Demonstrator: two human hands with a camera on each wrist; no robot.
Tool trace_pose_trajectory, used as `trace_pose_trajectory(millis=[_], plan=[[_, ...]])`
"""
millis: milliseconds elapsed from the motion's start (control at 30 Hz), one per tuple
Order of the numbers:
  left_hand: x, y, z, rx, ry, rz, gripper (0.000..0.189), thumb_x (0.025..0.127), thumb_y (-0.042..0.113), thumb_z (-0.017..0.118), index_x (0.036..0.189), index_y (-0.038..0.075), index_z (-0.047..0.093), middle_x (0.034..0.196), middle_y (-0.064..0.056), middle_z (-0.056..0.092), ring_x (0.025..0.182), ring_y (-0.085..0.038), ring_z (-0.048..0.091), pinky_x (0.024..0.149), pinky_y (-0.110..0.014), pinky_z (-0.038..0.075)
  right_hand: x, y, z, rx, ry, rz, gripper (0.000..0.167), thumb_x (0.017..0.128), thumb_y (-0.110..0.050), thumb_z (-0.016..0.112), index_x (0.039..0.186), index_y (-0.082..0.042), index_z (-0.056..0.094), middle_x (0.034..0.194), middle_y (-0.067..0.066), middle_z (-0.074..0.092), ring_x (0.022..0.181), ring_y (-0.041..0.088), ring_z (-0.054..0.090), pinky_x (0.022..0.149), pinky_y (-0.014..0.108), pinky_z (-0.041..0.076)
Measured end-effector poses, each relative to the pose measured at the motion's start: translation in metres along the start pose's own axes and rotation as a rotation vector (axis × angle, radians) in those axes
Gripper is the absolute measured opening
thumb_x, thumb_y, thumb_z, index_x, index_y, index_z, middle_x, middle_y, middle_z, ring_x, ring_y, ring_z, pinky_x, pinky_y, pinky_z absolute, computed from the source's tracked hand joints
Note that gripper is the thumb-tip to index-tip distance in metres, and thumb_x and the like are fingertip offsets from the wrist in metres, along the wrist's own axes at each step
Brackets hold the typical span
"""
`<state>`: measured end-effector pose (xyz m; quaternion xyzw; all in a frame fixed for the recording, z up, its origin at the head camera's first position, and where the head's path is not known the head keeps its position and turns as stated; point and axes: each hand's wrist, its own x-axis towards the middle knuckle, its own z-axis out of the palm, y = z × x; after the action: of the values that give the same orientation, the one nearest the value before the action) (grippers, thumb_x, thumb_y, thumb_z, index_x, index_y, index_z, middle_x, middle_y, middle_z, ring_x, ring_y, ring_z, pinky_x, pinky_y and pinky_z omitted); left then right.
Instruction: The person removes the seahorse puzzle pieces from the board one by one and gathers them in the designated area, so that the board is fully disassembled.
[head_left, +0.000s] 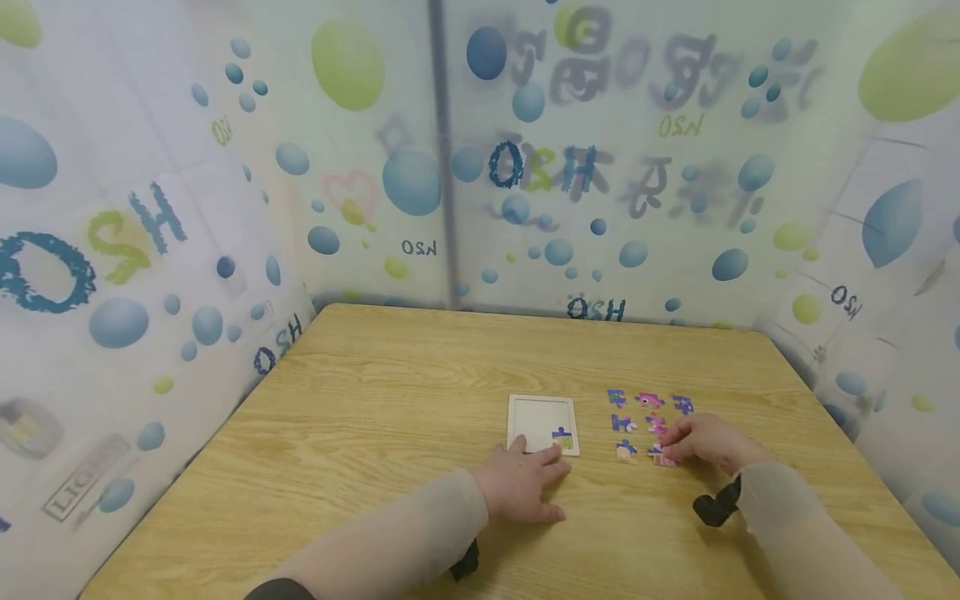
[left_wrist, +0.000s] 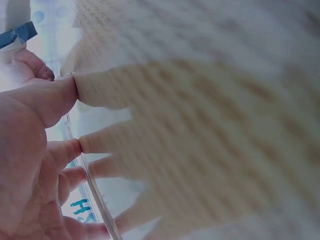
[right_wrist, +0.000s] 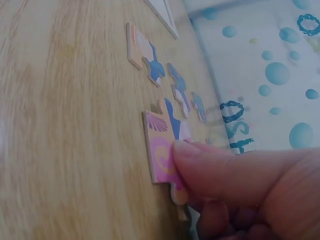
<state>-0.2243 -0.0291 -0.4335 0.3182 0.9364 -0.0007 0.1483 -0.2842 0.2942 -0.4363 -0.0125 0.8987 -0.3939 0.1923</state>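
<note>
My right hand [head_left: 712, 442] pinches a jigsaw puzzle piece [right_wrist: 162, 150], pink and orange with a swirl and a shell pattern, its thumb on the printed face. It is the lower right piece of the loose group on the table. Fingers spread, my left hand [head_left: 522, 483] rests at the lower edge of a white puzzle frame [head_left: 512, 421], and its fingertips touch down in the left wrist view. One purple and green piece [head_left: 562, 438] lies in the frame's lower right corner.
Several more loose pieces lie in rows right of the frame, among them a pink one [head_left: 649, 400], a purple one [head_left: 682, 404] and a peach one [head_left: 626, 451]. The wooden table [head_left: 360, 400] is enclosed by printed curtains [head_left: 360, 183] at the back and sides.
</note>
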Motion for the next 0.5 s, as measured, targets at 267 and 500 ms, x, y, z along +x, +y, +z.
trace_pose_trajectory(millis=[267,500], plan=[[-0.0003,0.0006,0.0004,0.011,0.001,-0.007,0.069,0.087,0.067,0.05,0.148,0.039,0.034,0.157,0.014,0.022,0.138,-0.045,0.028,0.103,-0.065,0.032,0.0002,-0.0024,0.0021,-0.04,0.019,0.001,0.013,0.081,-0.009,0.076,0.091,-0.003,0.07,0.091,0.006,0.062,0.087,0.024,0.048,0.076,0.037,0.037],[-0.0009,0.0001,0.0,0.009,0.0,-0.006,0.069,0.087,0.067,0.05,0.148,0.038,0.035,0.157,0.014,0.023,0.138,-0.045,0.028,0.102,-0.065,0.033,0.0002,-0.0029,0.0021,-0.045,0.028,-0.013,0.016,0.08,-0.012,0.077,0.09,-0.003,0.069,0.091,0.006,0.062,0.09,0.024,0.048,0.078,0.038,0.036]])
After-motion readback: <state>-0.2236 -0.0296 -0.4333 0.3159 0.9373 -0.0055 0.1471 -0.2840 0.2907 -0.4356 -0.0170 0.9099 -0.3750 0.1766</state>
